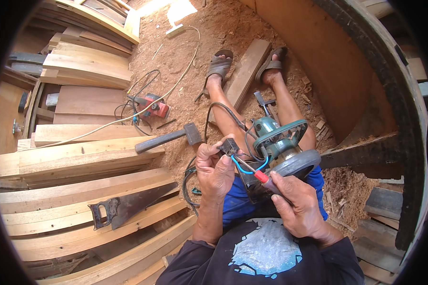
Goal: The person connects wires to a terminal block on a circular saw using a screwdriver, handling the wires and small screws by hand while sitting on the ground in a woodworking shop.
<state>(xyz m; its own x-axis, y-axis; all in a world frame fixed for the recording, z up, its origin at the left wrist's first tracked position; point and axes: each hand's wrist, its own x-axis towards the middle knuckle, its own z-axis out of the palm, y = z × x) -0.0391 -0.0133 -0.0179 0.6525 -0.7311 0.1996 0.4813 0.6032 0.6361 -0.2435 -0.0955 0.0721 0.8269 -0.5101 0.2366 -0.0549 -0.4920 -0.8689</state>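
Note:
My left hand (216, 168) is closed, pinching a small black switch block (230, 147) between thumb and fingers. Blue wires (245, 169) run from the block towards a green power tool (266, 127) with a round grey disc guard (297, 164), which rests across my lap. In my right hand (297, 203) is a screwdriver (262, 177) with a red and dark handle, gripped with its shaft pointing up and left. Its tip meets the switch block; whether it sits in a screw is too small to tell.
A hammer (173, 137) and a handsaw (128, 208) lie on stacked boards (71, 159) at left. Beyond is a red power tool (153, 107) with cables. A pale extension cord (193, 54) crosses the sawdust floor. A plank (247, 71) lies between my feet; a large curved wooden panel (337, 61) stands at right.

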